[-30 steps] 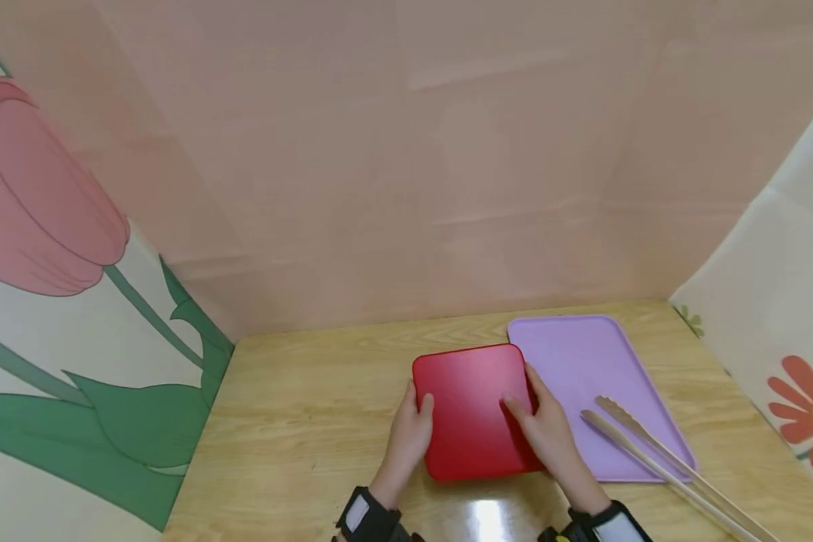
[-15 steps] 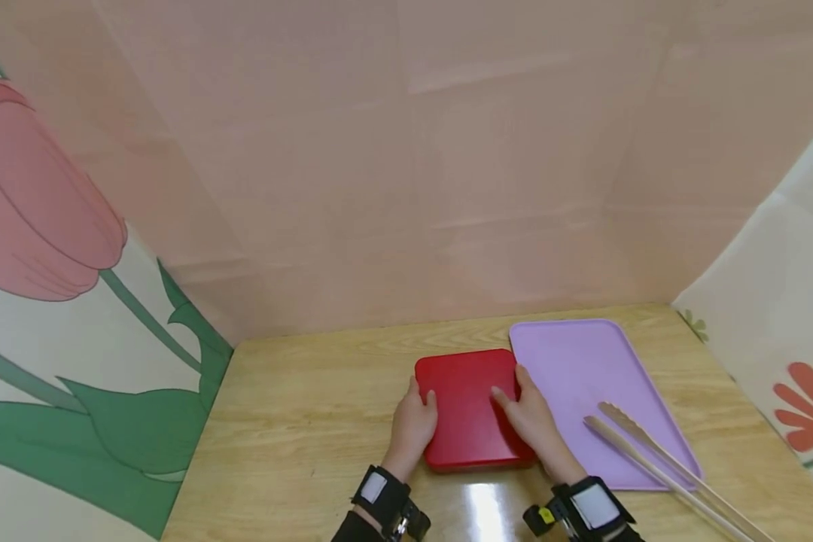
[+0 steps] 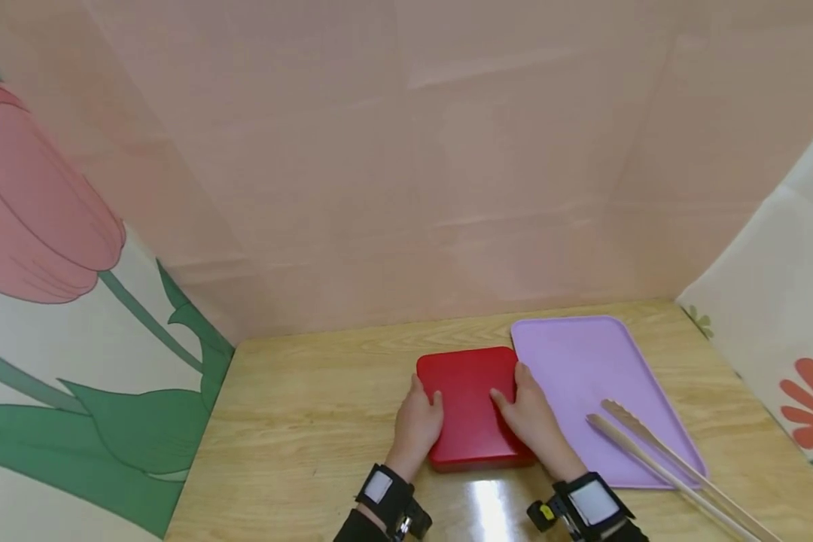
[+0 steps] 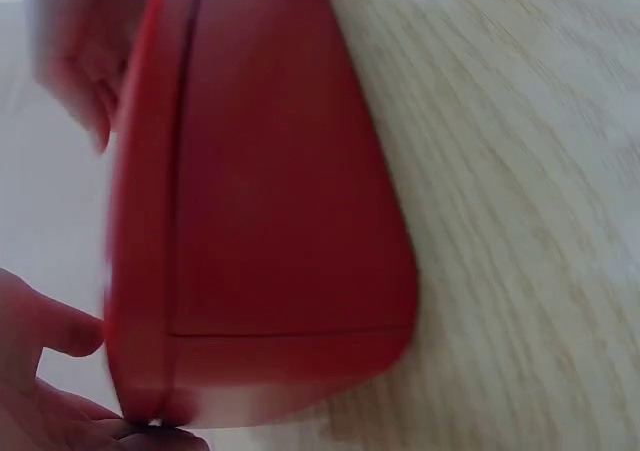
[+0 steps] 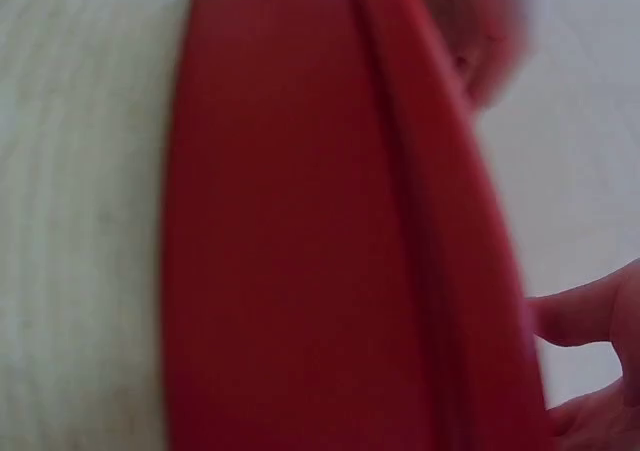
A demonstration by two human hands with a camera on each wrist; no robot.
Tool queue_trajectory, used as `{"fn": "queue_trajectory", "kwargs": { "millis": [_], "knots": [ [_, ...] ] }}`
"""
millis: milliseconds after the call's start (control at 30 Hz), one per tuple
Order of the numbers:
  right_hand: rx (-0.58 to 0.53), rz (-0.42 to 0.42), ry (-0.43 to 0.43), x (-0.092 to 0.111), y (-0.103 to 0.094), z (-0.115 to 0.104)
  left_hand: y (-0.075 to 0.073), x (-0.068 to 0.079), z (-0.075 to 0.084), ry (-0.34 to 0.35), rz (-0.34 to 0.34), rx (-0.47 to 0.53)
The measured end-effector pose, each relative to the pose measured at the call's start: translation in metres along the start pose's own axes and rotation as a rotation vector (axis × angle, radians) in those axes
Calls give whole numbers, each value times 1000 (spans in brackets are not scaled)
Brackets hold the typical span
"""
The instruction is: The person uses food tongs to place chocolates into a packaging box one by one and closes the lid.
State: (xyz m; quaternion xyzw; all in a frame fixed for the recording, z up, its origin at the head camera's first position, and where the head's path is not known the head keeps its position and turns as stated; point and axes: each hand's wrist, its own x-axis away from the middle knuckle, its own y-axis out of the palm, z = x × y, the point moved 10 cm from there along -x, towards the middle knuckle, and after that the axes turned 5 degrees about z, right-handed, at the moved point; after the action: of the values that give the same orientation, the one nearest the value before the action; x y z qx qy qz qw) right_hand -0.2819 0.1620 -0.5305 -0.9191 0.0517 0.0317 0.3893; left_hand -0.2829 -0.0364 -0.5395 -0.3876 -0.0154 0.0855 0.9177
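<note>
A red lidded box (image 3: pixel 470 399) rests on the wooden table, its top facing up. A dark seam between lid and body runs along its side (image 4: pixel 290 161) in the left wrist view. My left hand (image 3: pixel 416 425) grips the left side of the box, thumb near the top edge. On the opposite side my right hand (image 3: pixel 531 418) holds the box with its thumb over the top. The box's side (image 5: pixel 290 221) fills much of the right wrist view. What is inside the box is hidden.
A purple tray (image 3: pixel 569 361) lies just right of the box. Light-coloured tongs (image 3: pixel 657 455) rest across its lower right part, their handles reaching over the table (image 3: pixel 298 436). A pink cloth backdrop (image 3: pixel 406 188) stands behind, with flower-printed cloth at both sides.
The red box has come down from a raised, slightly turned pose and sits flatter on the table. Both hands kept their hold. During the last half second almost nothing moved.
</note>
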Motion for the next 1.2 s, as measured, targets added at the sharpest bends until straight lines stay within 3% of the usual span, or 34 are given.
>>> {"fn": "queue_trajectory", "kwargs": {
  "millis": [167, 300, 600, 833, 1000, 1200],
  "knots": [
    [103, 55, -43, 5, 5, -2, 12, 5, -13, 18, 61, -85],
    [130, 65, -46, 6, 3, -3, 17, 7, -16, -2, 65, -94],
    [72, 9, -11, 12, -5, 4, 18, 20, -2, 23, 21, 114],
    [51, 39, 2, 11, -11, 5, 14, 22, 5, 18, 34, 162],
    [128, 92, -33, 16, -6, 7, 21, 24, 0, 35, 36, 102],
    [246, 183, -51, 29, 1, 9, 22, 31, -6, 67, 99, -22]
  ]
}}
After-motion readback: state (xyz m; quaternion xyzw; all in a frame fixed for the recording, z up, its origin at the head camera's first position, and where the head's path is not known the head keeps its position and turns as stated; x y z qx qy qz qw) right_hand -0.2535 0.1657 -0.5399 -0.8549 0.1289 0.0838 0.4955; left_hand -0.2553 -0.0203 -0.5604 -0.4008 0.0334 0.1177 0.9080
